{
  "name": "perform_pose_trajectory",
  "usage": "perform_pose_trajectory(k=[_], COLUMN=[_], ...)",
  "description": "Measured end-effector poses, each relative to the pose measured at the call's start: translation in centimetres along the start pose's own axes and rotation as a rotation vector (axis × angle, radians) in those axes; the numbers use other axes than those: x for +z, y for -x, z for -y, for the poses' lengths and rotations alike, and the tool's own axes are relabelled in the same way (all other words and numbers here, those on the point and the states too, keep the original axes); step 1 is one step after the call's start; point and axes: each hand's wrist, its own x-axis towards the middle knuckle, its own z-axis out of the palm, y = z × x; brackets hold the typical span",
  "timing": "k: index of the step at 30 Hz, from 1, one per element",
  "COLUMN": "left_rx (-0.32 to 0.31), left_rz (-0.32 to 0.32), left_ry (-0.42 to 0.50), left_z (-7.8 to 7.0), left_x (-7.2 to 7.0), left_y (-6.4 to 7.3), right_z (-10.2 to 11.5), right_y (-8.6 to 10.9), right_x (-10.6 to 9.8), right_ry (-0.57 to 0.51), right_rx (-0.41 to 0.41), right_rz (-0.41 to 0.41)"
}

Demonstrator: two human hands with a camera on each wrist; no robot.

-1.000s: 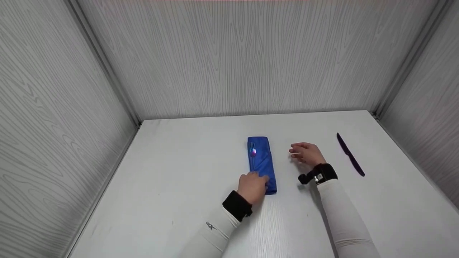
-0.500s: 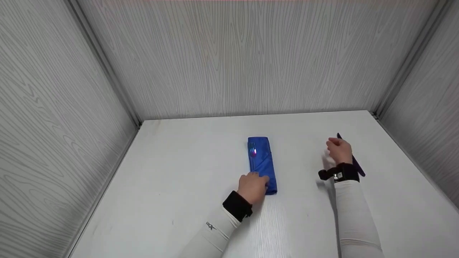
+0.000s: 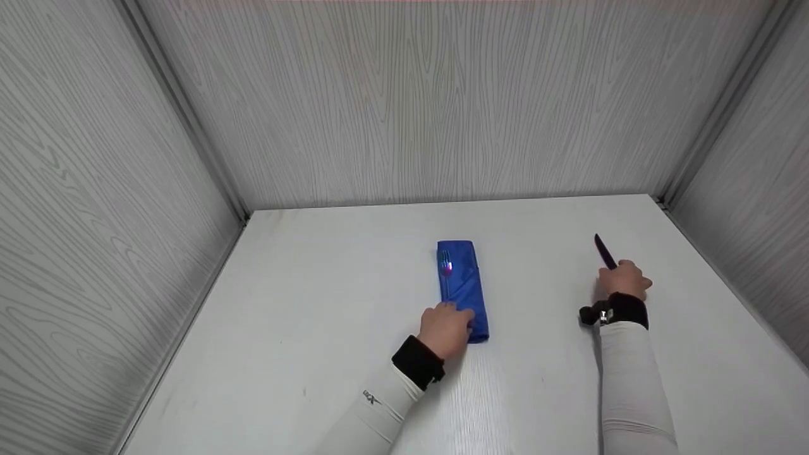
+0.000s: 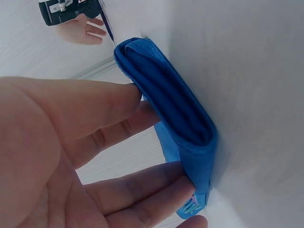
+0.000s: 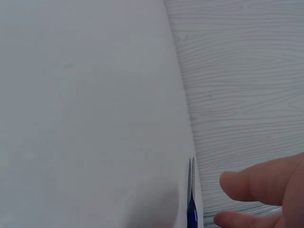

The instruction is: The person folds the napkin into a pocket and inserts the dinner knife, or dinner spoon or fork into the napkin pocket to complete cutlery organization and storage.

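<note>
A folded blue cloth napkin [image 3: 466, 278] lies lengthwise on the white table, with a shiny multicoloured fork [image 3: 446, 266] along its left side; the lower part of the fork's handle cannot be seen. My left hand [image 3: 445, 330] rests on the napkin's near end. Extended thumb and fingers touch its upper side in the left wrist view, where the end shows several layers [image 4: 166, 95]. Over a dark purple table knife [image 3: 605, 251] at the right is my right hand [image 3: 624, 279], covering its handle in the head view. Right wrist view: thumb and fingers stand apart, beside the knife [image 5: 192, 213].
The white tabletop [image 3: 316, 284] is enclosed by a wood-grain back panel [image 3: 411, 101] and side panels at left [image 3: 82, 208] and right [image 3: 752, 189]. Both wrists wear black straps, the right one [image 3: 627, 309] with a small camera sticking out to the left.
My right hand has moved right from beside the napkin to over the knife, its fingers coming down around the handle area. The left hand, napkin and fork have stayed in place.
</note>
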Motion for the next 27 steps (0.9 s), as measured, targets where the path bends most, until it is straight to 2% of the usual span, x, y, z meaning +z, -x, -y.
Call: perform_pose_trajectory(k=[3,11,27], left_rx=[0.007,0.021,-0.031], left_rz=[-0.01,-0.022,0.019], left_ry=[0.003,-0.022,-0.002], left_z=[0.1,0.2,-0.1], left_x=[0.1,0.1,0.1], left_y=[-0.1,0.1,-0.1], right_z=[0.1,0.4,0.2], right_y=[0.3,1.0,1.0], right_x=[0.2,0.6,0.6], right_ry=[0.031,0.082,0.084], right_rx=[-0.004,-0.035,-0.146], right_rz=[0.036,0.027,0.053])
